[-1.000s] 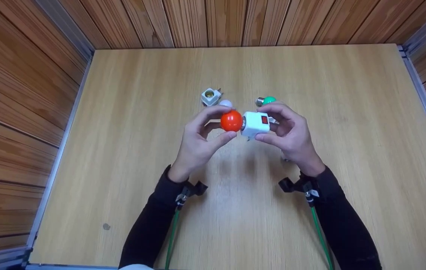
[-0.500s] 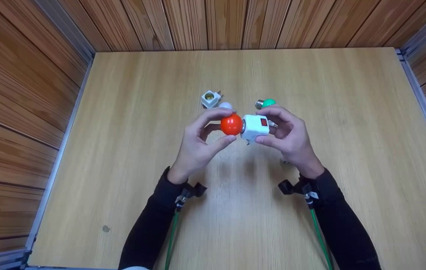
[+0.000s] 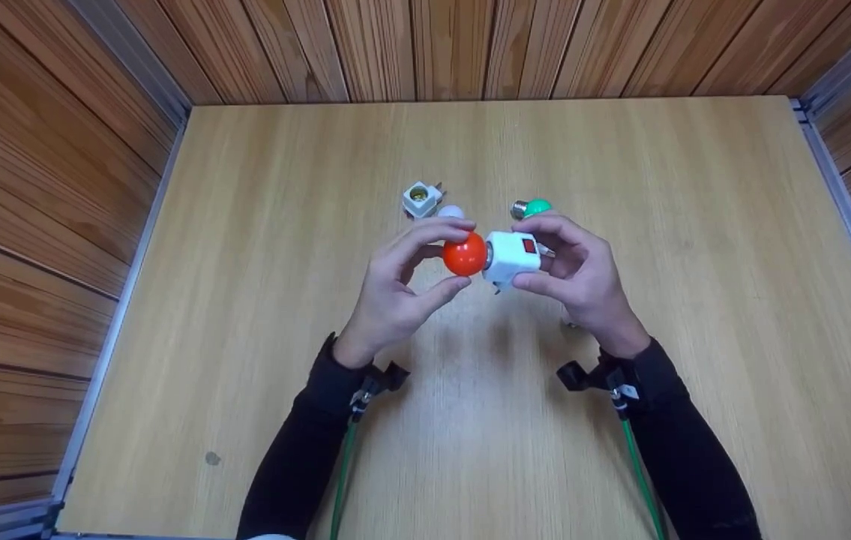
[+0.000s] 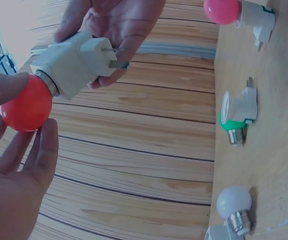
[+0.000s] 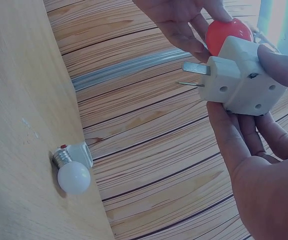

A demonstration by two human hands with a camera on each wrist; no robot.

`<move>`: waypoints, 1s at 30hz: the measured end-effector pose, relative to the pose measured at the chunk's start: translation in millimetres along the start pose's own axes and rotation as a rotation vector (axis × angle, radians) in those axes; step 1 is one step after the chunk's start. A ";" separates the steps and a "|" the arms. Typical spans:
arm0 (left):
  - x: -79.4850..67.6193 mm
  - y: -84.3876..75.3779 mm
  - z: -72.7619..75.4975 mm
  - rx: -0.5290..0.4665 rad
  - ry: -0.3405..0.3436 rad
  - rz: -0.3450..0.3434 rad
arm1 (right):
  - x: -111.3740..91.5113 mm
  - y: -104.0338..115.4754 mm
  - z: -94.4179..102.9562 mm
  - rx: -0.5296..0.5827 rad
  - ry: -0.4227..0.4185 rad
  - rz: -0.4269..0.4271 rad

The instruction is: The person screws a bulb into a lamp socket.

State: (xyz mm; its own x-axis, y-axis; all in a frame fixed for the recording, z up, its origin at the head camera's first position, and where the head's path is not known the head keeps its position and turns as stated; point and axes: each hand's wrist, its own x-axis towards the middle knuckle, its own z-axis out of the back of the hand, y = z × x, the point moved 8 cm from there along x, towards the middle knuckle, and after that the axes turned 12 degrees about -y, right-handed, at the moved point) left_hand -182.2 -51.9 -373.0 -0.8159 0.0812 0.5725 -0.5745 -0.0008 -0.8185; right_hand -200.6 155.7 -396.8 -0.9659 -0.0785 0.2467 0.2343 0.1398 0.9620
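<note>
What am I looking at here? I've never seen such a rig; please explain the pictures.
No robot: just a person's bare hands. The widest view comes from a camera worn on the head; the two tilted ones come from black wrist cameras. The left hand pinches a round red bulb, its metal base meeting a white plastic plug-in socket in the right hand. On the wooden table lie a round white bulb near one white socket, a round green bulb near a second socket, and a round pink bulb apparently fitted in a third socket.

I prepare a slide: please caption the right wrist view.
Left hand holds the red bulb, right hand its white socket; a white bulb lies on the table.
</note>
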 end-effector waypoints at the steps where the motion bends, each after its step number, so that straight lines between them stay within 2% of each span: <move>1: -0.1 -0.5 -0.1 0.003 0.005 -0.014 | -0.3 -0.1 0.1 0.000 -0.001 -0.001; 7: -0.4 -4.4 -1.3 0.022 0.031 -0.111 | -0.4 0.6 0.3 0.017 -0.004 -0.009; 15: -2.1 -9.5 -1.6 0.117 0.056 -0.230 | 0.1 2.7 -0.6 0.036 0.012 -0.004; 18: -2.2 -10.5 -1.5 0.122 0.061 -0.243 | 0.0 2.6 -0.6 0.040 0.012 -0.001; 30: -2.0 -9.7 -0.8 0.119 0.062 -0.224 | -0.9 1.5 -0.6 0.026 0.010 -0.005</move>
State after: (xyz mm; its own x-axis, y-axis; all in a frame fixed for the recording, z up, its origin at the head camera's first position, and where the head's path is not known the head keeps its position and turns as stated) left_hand -175.0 -51.2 -366.3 -0.6639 0.1539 0.7318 -0.7471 -0.0928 -0.6582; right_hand -199.3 155.4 -395.6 -0.9659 -0.0886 0.2434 0.2268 0.1647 0.9599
